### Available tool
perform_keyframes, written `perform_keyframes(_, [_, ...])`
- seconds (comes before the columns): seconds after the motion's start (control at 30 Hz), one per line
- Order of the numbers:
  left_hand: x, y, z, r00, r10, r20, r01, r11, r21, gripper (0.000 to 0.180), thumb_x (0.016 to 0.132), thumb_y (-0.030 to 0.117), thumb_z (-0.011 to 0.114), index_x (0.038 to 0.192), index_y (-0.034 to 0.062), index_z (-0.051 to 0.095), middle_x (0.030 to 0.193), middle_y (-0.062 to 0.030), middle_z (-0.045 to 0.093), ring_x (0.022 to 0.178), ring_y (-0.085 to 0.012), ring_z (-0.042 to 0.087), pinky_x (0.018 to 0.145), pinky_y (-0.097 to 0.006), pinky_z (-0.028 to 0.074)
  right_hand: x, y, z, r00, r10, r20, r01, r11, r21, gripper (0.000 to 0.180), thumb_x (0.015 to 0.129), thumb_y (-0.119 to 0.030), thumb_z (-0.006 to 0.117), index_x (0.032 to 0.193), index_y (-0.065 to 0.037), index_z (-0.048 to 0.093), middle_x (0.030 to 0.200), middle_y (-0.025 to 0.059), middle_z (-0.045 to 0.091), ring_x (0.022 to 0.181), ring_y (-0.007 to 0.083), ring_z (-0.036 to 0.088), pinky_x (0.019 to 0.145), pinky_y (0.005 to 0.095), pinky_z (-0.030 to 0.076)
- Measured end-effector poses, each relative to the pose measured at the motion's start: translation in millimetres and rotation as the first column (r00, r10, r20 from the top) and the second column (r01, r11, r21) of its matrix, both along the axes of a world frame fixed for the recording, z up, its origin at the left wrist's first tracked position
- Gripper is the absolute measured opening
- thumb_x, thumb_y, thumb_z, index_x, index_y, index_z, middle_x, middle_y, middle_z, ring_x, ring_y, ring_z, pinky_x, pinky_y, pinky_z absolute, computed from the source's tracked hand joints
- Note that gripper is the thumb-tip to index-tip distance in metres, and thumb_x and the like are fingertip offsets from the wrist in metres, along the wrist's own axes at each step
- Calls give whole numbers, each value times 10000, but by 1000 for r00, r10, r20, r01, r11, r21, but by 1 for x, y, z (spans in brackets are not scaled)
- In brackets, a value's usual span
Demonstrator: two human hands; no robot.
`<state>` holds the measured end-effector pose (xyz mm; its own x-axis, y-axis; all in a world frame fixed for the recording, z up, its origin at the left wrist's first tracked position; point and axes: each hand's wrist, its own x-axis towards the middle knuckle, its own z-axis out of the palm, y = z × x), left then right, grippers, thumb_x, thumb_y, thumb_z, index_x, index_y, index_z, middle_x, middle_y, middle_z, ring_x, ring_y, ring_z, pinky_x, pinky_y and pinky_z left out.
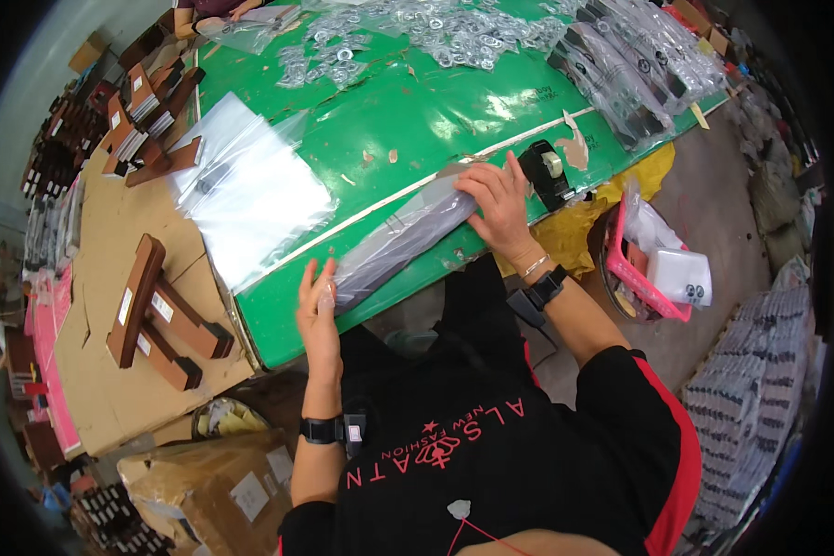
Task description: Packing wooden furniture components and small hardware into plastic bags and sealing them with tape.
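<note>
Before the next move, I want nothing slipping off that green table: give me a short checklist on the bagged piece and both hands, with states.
1. Left hand on the near end of the bagged piece: ok, fingers lie against it.
2. Right hand pressing the far end flat: ok.
3. Bagged piece fully on the table: not ok, it lies along the near edge and its left end sits right at the edge.
4. Tape dispenser within reach: ok, right beside the right hand.
5. Bag end sealed: cannot tell, hidden under the right hand.
6. Spare bags apart from the piece: ok.

Head camera looks down, close
</note>
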<state>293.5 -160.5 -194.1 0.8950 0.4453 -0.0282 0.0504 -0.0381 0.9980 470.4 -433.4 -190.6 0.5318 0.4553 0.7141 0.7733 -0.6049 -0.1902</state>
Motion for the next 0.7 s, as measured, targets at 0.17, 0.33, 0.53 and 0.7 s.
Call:
perform_keyframes(0.17, [1,-6,12,998,-5,-67,8,999,45,589,1000,220,614,1532,57,420,1550,-173,413,1356,-253,467,1135,-331,329,19,7,9,998,-33,60,28,997,77,497,644,1,710,1104,-156,608,1160,-8,616,1211,214,571,1215,523,221])
perform_keyframes(0.33, [4,1,20,952,-244,-187,196,951,-240,789,875,168,763,1523,-49,368,1477,-156,501,1341,-222,477,1111,-327,359,29,-4,31,990,15,142,-36,989,146,509,638,72,674,1085,-159,596,1176,-15,622,1239,211,568,1174,526,294])
perform_keyframes(0.53, [8,-9,25,909,-412,-60,411,911,-28,609,868,253,755,1391,69,505,1341,-131,592,1172,-231,614,968,-317,494,40,-15,44,991,74,114,-102,958,269,536,631,114,645,1097,-145,585,1200,0,623,1268,237,555,1158,487,323])
perform_keyframes(0.7, [21,-40,50,769,-616,-169,483,734,-477,684,898,281,713,1473,67,412,1294,-147,600,1081,-242,652,774,-364,573,38,-33,70,993,-103,50,92,978,185,545,705,88,637,1200,-134,584,1270,44,606,1310,283,524,1173,507,305])
